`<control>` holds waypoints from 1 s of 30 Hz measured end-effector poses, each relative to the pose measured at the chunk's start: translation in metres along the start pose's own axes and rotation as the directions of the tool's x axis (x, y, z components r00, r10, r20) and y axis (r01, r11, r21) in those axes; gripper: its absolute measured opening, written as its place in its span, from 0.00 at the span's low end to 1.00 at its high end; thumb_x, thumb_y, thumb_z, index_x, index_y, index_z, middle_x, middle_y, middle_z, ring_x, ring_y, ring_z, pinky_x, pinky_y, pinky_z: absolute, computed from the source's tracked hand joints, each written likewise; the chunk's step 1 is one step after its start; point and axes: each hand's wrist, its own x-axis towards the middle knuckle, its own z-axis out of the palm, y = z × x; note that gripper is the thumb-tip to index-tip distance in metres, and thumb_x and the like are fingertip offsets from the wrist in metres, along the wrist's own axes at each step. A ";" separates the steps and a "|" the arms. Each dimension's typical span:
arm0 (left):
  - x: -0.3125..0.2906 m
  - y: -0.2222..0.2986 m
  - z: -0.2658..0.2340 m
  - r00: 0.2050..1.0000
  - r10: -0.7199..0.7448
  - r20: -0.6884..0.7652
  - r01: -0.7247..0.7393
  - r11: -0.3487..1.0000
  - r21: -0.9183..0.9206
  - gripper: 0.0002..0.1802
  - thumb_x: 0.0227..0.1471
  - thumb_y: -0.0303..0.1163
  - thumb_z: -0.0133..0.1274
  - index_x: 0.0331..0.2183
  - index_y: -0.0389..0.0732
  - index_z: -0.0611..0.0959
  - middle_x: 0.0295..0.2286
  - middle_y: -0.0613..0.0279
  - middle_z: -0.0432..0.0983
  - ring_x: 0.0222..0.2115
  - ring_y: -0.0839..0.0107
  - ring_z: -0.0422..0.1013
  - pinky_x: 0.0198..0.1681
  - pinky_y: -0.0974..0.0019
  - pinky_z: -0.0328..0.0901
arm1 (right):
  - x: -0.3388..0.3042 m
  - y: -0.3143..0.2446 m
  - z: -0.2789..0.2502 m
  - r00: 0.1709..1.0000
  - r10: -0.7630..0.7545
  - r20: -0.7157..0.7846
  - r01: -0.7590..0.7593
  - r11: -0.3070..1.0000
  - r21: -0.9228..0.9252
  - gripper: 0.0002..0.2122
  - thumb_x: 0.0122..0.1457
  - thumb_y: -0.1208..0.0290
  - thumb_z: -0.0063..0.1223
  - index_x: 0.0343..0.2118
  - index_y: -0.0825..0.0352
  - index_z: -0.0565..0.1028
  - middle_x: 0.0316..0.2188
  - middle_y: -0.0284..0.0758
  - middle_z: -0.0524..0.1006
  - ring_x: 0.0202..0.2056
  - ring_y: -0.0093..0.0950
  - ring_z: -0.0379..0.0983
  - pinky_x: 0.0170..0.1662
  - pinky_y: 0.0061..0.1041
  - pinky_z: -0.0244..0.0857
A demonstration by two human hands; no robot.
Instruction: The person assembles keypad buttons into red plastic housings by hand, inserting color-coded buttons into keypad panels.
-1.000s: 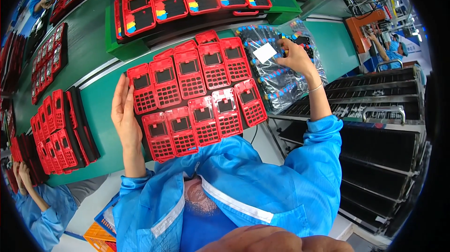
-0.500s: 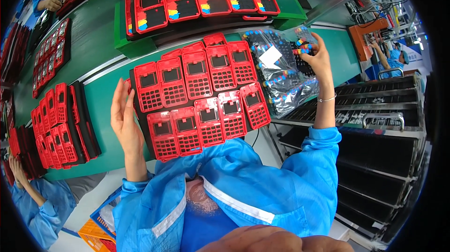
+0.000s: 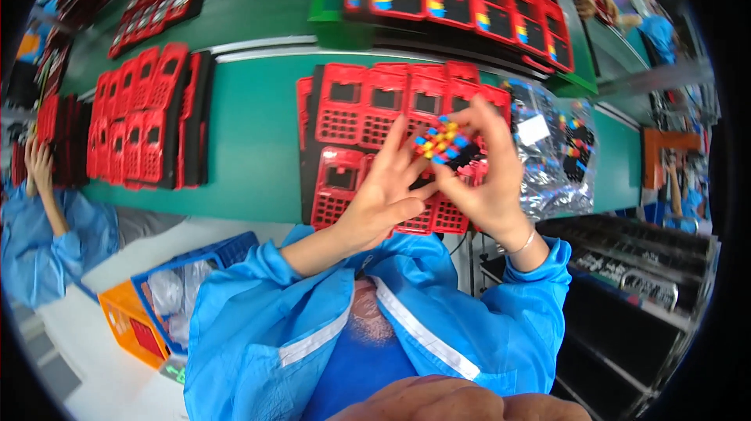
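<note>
A small bunch of black keypads with yellow, blue and red keys [image 3: 443,142] is pinched between the thumb and fingers of my right hand [image 3: 499,186]. My left hand [image 3: 379,198] is close on its left side, fingers spread, fingertips next to the keypads; whether they touch is unclear. Both hands are above a black tray carrying rows of red handset housings [image 3: 339,125], each with a screen window and key holes. My hands hide several housings in the middle. To the right lies a clear plastic bag [image 3: 540,186] with more keypads in it.
A green-edged rack [image 3: 332,10] with more red housings stands at the back. Stacked trays of red housings [image 3: 141,124] lie left on the green table [image 3: 254,124]. A co-worker's hand [image 3: 39,163] is at far left. Blue and orange crates [image 3: 117,311] stand on the floor; a dark shelf cart [image 3: 618,327] is at right.
My right hand has left the plastic bag and come over the tray with keypads in it. My left hand has moved from the tray's left edge to the keypads. The view has shifted.
</note>
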 end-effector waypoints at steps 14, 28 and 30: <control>-0.011 0.046 -0.052 0.970 0.121 -0.209 -0.060 0.958 0.280 0.30 0.54 0.18 0.65 0.55 0.37 0.69 0.46 0.55 0.76 0.43 0.66 0.80 0.46 0.63 0.79 | 0.043 -0.010 0.054 0.960 -0.047 0.274 0.022 0.995 0.095 0.17 0.56 0.76 0.66 0.49 0.68 0.81 0.42 0.41 0.79 0.39 0.37 0.81 0.42 0.32 0.76; -0.038 0.077 -0.083 0.953 0.211 -0.216 -0.085 0.874 0.479 0.27 0.50 0.26 0.72 0.49 0.36 0.77 0.47 0.58 0.75 0.46 0.69 0.76 0.49 0.64 0.75 | 0.050 -0.004 0.096 0.910 0.061 0.411 -0.230 0.898 0.375 0.09 0.56 0.77 0.68 0.39 0.69 0.82 0.32 0.35 0.79 0.33 0.26 0.82 0.32 0.24 0.73; -0.042 0.077 -0.091 0.959 0.213 -0.185 -0.071 0.818 0.570 0.31 0.44 0.30 0.77 0.48 0.38 0.79 0.50 0.60 0.74 0.49 0.69 0.73 0.56 0.65 0.66 | 0.048 -0.004 0.101 0.923 0.045 0.382 -0.188 0.920 0.345 0.07 0.57 0.77 0.68 0.38 0.69 0.82 0.32 0.34 0.79 0.32 0.25 0.82 0.31 0.23 0.73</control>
